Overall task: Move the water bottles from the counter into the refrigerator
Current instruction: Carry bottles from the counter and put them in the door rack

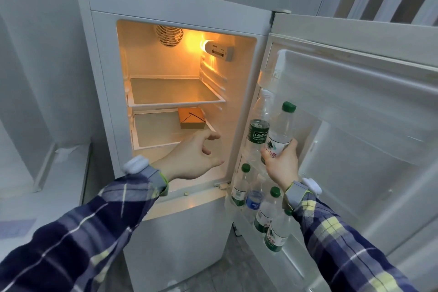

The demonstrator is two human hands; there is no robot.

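The white refrigerator [102,59] stands open, its door [369,125] swung out to the right. My right hand [280,163] grips a clear water bottle [282,128] with a green cap by its lower body, holding it upright at the door's middle rack. Beside it in that rack stands a bottle with a green Cestbon label [257,133]. Several more bottles [267,211] fill the lower door rack. My left hand [194,156] hovers with fingers loosely spread in front of the fridge's lower opening, holding nothing.
Inside, two glass shelves [175,92] are lit by an orange lamp [206,45]. A brown cardboard box [192,118] sits on the lower shelf. A pale counter surface [28,197] lies to the left. Grey walls surround the fridge.
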